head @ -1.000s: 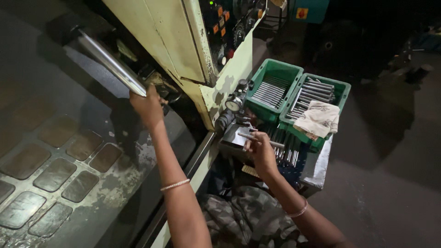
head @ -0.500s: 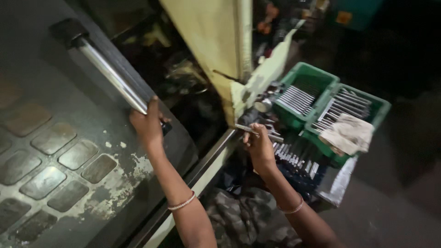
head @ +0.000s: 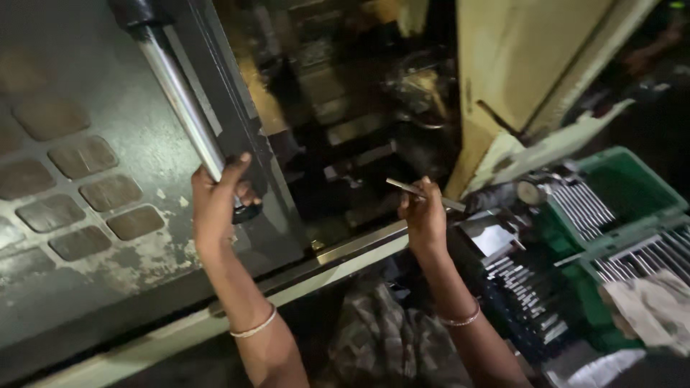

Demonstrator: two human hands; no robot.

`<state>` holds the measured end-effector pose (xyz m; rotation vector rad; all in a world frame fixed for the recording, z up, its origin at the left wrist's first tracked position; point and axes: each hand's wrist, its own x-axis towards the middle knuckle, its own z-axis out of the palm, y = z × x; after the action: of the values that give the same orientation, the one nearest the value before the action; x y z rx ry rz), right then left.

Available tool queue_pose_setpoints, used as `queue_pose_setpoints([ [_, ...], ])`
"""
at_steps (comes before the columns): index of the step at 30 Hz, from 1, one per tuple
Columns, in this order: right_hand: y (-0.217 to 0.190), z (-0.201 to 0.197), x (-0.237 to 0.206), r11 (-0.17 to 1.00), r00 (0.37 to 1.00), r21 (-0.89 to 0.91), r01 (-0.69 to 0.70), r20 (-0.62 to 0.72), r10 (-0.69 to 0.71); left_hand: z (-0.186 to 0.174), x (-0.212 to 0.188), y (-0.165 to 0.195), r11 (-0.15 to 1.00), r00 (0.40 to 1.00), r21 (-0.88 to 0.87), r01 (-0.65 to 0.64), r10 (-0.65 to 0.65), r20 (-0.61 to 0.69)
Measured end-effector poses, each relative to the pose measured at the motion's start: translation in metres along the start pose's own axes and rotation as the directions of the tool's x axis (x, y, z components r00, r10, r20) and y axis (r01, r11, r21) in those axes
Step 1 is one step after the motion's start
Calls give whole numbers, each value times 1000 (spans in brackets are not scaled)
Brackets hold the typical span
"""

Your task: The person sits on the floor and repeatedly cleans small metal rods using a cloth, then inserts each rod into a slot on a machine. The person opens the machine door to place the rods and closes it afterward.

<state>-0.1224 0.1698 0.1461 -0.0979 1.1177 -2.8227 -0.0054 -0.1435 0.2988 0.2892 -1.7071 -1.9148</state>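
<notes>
Gripping the lower end of the round steel door handle [head: 183, 108], your left hand [head: 215, 205] was clenched around the bar, and the heavy grey sliding door [head: 86, 144] stood drawn aside, so the dark machine chamber [head: 345, 108] lay open in front of you. By that showing, the opening was done; the loading looked not yet done, since your right hand [head: 424, 215] was pinching a thin metal rod [head: 417, 190] by its middle, held level at the chamber mouth and outside any fixture I could make out. Whether a piece already sat inside was lost in the gloom.

The door face was dull painted metal, scuffed pale near its lower edge, with rows of rounded, brownish rectangular window panes [head: 79, 194]. The handle was smooth and bright, capped by a black bracket at each end. The rod was slim, straight and grey, with a faint sheen. To your right a green plastic crate [head: 632, 183] held many similar rods [head: 582, 205] laid side by side, and a darker tray [head: 525, 287] below held more. A crumpled pale cloth [head: 647, 305] lay over the nearer crate's edge. Cream-painted machine housing [head: 525, 65] framed the opening, chipped along its edges. You wore a thin bangle on each wrist.
</notes>
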Motion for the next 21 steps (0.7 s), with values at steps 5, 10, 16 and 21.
queue_pose_setpoints([
  [5, 39, 61, 12, 987, 987, -134, -84, 125, 101, -85, 7, 18, 998, 999, -36, -44, 43, -32],
  [10, 108, 128, 29, 988, 944, -90, -125, 295, 147, -147, 28, 45, 919, 915, 316, -235, 319, -247],
  [16, 216, 243, 103, 973, 934, -122, -195, 281, 222, -189, 83, 64, 642, 643, 755, 135, 523, -560],
  [21, 321, 356, 181, 952, 961, -213, -220, 119, 249, -217, 137, 71, 599, 620, 769, 222, 522, -586],
])
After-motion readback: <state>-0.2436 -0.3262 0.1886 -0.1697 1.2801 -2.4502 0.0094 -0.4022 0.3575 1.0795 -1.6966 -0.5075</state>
